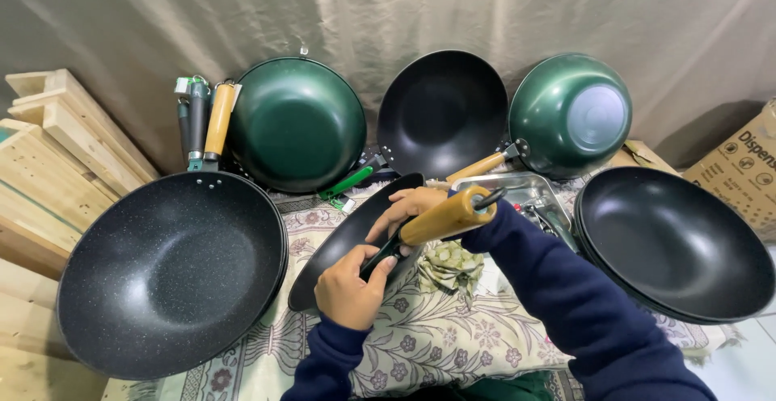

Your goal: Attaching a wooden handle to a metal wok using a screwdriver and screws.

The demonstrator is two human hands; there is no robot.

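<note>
You are gripping a black pan (343, 243) tilted on edge, its wooden handle (447, 216) pointing right; left hand (349, 290) pinching its dark neck, right hand (411, 205) curling over it. Around it are sitting five more pans: three black, two green.

Held pan (339, 247): dark matt nonstick-looking coating, smooth. Its handle (447, 216): light wood, smooth, slight sheen, black plastic-looking neck. Big wok (170, 272) at left edge: black speckled, stone-look, matt. Green wok (297, 123) at back: glossy dark green coating. Black wok (443, 111): matt black, smooth. Upturned green wok (571, 115): glossy green outside, dull metal base disc. Stacked woks (675, 243) at right edge: black, satin. Tray (517, 189): shiny bare metal. Floral cloth (436, 336): woven, matt. Planks (48, 142): raw pale wood, rough. Box (748, 166): brown cardboard. Backdrop (388, 5): creased cloth, faint sheen. Sleeve (566, 296): navy knit, soft.
</note>
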